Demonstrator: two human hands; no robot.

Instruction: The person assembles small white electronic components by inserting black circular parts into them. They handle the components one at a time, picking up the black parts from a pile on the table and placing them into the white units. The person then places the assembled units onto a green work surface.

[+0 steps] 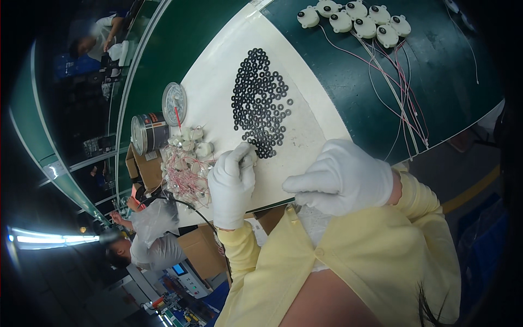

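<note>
White gloves cover both my hands. My left hand [231,185] is closed in a pinch at the near end of a spread of small black rings [260,103]; a pale bit shows by its fingertips, but I cannot make out what it holds. To its right, my right hand [343,177] hovers over the near part of the white sheet [212,92], thumb and fingers pressed together and pointing left. Whatever may be in that pinch is hidden. Left of my left hand lies a heap of white round parts with pink and white wires [185,169].
Several white round units with black rings [365,27] and trailing wires sit on the green tabletop [338,71] at far right. A metal can [150,133], a round lid [174,103] and a cardboard box [147,169] stand at left. Another person [155,245] works beyond.
</note>
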